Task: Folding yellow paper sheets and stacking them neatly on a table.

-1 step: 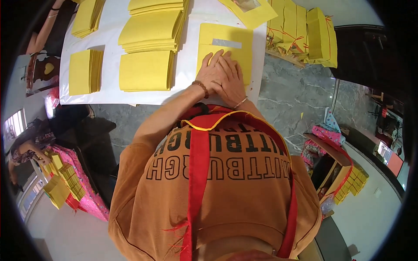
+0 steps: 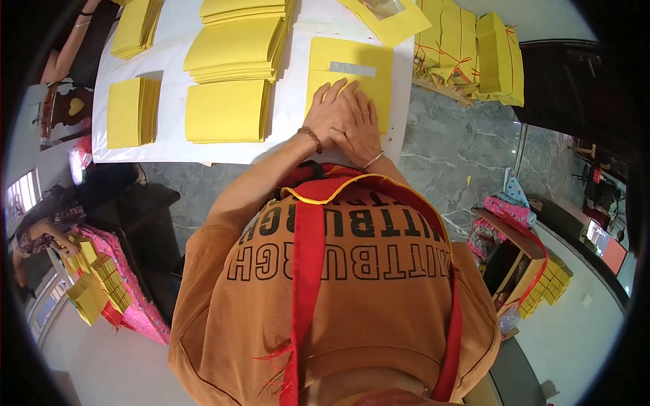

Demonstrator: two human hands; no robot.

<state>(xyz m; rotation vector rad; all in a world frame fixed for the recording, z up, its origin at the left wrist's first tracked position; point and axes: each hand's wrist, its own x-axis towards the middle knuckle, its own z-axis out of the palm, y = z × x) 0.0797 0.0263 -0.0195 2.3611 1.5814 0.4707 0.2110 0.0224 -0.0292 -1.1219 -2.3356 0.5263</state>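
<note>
Envelope-like yellow paper piece (image 2: 380, 81) lies flat toward the right side of the white-covered table (image 2: 172, 101), its long axis running near to far, almost straight away from the person. A silvery strip (image 2: 352, 68) crosses its far half from left to right. Both hands rest palm down on its near half, overlapping, fingers extended and pointing far, gripping nothing that shows. The left hand (image 2: 330, 111) covers the left part, its fingertips just short of the strip; the right hand (image 2: 363, 132) lies to the right, its thumb seeming to cross the left. Neither is clearly nearer the strip. To the left, well apart from the hands, stands a near yellow stack (image 2: 227, 111), with a smaller stack (image 2: 128, 111) farther left. Far right, a yellow piece with a window (image 2: 399, 26) lies near the paper's far edge.
</note>
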